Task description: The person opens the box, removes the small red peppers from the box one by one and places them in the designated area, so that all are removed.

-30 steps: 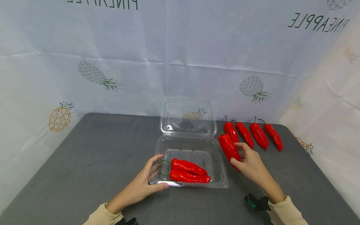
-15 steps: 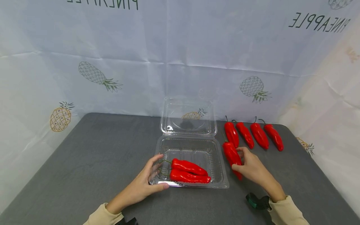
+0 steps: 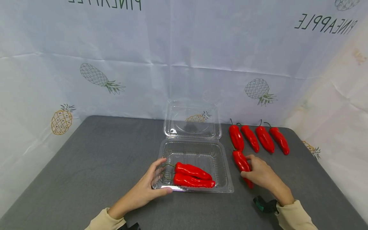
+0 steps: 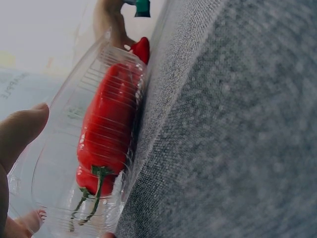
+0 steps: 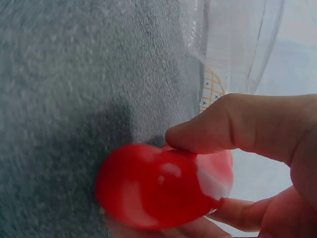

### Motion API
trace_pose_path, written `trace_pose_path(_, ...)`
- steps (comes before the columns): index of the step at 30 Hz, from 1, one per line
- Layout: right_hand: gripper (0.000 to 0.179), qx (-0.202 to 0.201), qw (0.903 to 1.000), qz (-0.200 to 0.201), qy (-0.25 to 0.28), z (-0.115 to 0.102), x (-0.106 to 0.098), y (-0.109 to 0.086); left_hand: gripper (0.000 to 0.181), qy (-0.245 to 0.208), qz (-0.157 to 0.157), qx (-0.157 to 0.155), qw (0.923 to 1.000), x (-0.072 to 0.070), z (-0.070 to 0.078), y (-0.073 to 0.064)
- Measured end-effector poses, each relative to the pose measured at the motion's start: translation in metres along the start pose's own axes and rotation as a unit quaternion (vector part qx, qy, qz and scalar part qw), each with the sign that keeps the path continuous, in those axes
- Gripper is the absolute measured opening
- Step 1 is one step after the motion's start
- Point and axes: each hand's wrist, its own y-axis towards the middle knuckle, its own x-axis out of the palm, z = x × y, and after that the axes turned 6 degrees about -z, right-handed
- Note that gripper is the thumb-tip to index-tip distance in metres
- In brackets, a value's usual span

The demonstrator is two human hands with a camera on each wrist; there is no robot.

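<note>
In the head view my right hand (image 3: 260, 172) pinches a long red pepper (image 3: 241, 161) between thumb and fingers, close over the table to the right of a clear plastic clamshell container (image 3: 227, 172). The right wrist view shows the held pepper's rounded tip (image 5: 143, 188) large in front, the thumb along its upper side. My left hand (image 3: 148, 187) grips the container's near left corner, its thumb at the front rim and fingers bent round the left wall. Inside the container two red peppers (image 3: 193, 180) lie side by side, green stems pointing left.
Several more red peppers (image 3: 264, 139) lie in a row at the table's back right. The container's lid (image 3: 192, 127) stands raised at the back. Behind the grey table (image 3: 115, 153) hangs a white cloth (image 3: 143, 80) printed with pineapples.
My right hand has drawn the held pepper toward the front and slightly right, away from the row, and lower. The left hand and the container stay in place.
</note>
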Motion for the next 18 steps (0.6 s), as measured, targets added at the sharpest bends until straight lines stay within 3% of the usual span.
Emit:
trace_pose_path(10,0.065,0.007,0.9993,-0.035,-0.007,0.0097,-0.0068,-0.0031,0.094,0.002,0.001,0.005,1.0000,0.0002,-0.0006,0.0004)
trace_pose_path(18,0.061,-0.023,0.9994,0.025,-0.001,0.0067,-0.0021,0.0012,0.094,0.006,0.001,-0.003,1.0000,-0.0002,-0.0008,0.0000)
